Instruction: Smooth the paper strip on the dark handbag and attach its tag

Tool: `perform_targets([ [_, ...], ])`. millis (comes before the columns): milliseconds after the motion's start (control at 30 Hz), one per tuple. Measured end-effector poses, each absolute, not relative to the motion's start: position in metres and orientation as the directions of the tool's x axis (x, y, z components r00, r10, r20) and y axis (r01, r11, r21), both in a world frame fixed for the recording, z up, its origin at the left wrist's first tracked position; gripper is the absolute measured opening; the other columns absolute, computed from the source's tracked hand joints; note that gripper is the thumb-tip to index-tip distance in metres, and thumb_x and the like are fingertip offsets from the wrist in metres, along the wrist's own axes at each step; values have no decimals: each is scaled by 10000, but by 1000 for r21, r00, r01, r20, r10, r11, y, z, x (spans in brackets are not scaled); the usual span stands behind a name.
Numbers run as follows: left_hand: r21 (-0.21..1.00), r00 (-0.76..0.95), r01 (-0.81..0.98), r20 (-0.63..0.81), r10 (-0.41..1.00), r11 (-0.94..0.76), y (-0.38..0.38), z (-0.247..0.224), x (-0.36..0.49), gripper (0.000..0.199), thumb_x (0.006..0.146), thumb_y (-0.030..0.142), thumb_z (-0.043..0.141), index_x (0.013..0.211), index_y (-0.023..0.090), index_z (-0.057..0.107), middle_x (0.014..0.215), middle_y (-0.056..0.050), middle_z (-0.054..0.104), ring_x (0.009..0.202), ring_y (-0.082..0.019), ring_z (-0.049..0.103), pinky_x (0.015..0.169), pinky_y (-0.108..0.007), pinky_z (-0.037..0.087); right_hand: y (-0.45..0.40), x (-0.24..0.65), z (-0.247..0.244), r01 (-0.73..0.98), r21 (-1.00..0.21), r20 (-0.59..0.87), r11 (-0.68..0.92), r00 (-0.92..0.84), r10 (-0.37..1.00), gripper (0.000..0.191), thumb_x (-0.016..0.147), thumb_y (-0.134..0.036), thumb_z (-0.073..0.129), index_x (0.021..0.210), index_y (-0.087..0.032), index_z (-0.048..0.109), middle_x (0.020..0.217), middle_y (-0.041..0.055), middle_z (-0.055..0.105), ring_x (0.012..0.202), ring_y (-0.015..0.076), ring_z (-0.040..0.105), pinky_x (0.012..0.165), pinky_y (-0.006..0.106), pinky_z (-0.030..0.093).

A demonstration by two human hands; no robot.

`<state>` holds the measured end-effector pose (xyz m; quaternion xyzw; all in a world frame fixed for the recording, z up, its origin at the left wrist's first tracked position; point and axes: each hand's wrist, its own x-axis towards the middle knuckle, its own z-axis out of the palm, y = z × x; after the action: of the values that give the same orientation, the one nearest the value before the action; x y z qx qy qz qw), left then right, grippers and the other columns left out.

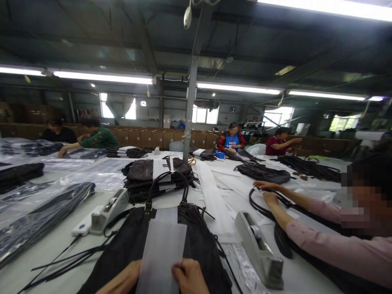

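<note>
A dark handbag [122,249] lies flat before me, its two looped handles [169,173] pointing away. Over its middle lies a strip of thin, translucent white wrapping sheet [162,245]. My right hand [192,275] pinches the strip's right edge between thumb and fingers. At the left edge is my left hand [130,275], its fingers hidden behind the strip, so its grip does not show. Past the handles sits a stack of dark bags [141,177] with a white band around it.
Grey tape dispensers stand left [108,212] and right [260,249] of the bag. A white power strip [87,220] lies at left, near plastic-wrapped bags [52,216]. A co-worker in a pink sleeve [330,245] handles bag straps close on my right. A metal post [190,110] rises behind.
</note>
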<state>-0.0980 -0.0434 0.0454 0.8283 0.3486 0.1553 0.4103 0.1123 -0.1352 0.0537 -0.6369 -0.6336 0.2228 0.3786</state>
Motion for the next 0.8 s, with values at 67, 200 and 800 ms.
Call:
perform_targets([
  [67, 847, 655, 497, -225, 721, -188, -35, 44, -91, 876, 835, 746, 71, 1088, 157, 668, 923, -91, 697, 924, -258, 626, 886, -381, 501, -131, 113, 57, 653, -754, 189, 62, 127, 974, 234, 806, -115, 482, 655, -148, 657, 676, 21, 691, 680, 154, 631, 596, 217, 404],
  [200, 849, 615, 500, -210, 760, -170, -20, 29, -83, 748, 858, 703, 225, 996, 127, 681, 933, -84, 703, 950, -257, 635, 842, -313, 502, -119, 112, 45, 737, -675, 136, -42, 181, 974, 236, 829, -83, 475, 709, -164, 661, 734, 49, 713, 725, 172, 665, 646, 238, 438],
  [800, 465, 273, 861, -83, 958, -205, -25, 17, -53, 364, 953, 339, 249, 899, 193, 578, 876, -119, 704, 918, -315, 668, 714, -368, 476, -91, 94, -21, 928, -212, 236, -306, 353, 905, 224, 891, -153, 451, 882, -167, 674, 845, 138, 683, 845, 300, 672, 760, 434, 551],
])
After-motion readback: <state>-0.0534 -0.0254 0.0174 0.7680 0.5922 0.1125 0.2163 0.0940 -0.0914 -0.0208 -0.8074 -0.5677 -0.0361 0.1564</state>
